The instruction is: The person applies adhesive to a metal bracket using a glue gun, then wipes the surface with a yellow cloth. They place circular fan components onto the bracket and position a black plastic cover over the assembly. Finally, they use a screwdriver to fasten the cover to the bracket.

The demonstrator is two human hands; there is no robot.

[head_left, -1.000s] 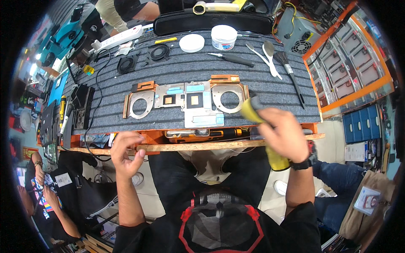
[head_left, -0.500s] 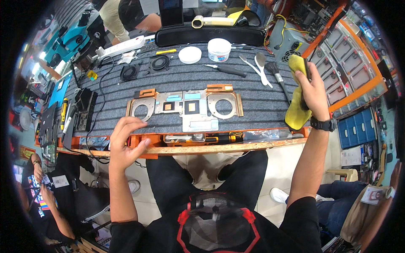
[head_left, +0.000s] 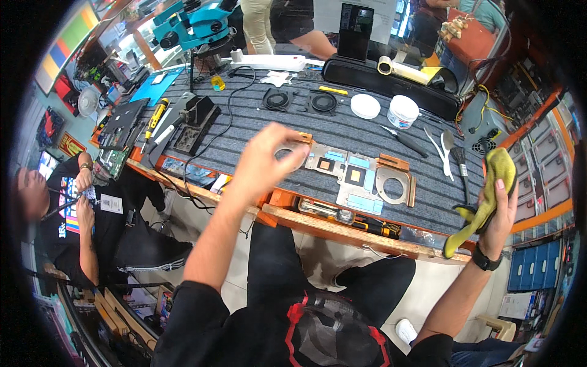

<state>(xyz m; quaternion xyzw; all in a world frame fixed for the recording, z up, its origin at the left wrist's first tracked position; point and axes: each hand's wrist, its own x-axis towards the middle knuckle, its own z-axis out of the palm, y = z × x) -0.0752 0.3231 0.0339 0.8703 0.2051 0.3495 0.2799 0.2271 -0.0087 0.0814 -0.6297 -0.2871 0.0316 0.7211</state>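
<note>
A yellow-green cloth [head_left: 496, 174] hangs from my right hand [head_left: 502, 211], whose fingers are closed around it at the right end of the bench. Its lower end droops near the front edge. A laptop heatsink plate [head_left: 350, 178] with blue pads, copper-coloured ends and two round openings lies on the grey striped mat [head_left: 244, 137]. Over its left end hovers my left hand [head_left: 260, 162], thumb and fingers apart and nothing visible between them. It hides part of the left ring; whether the fingertips touch the metal, I cannot tell.
Two small black fans [head_left: 322, 101], a white lid [head_left: 365, 106] and a white tub [head_left: 404, 111] stand behind the heatsink. A black-handled tool [head_left: 406, 142] and a brush [head_left: 460, 165] lie right. An open drawer [head_left: 330, 214] sits below; another person [head_left: 85, 214] is at left.
The view has swung left. My left hand has moved forward over the heatsink's left end. My right hand has turned the cloth, which now hangs lower and folded differently.
</note>
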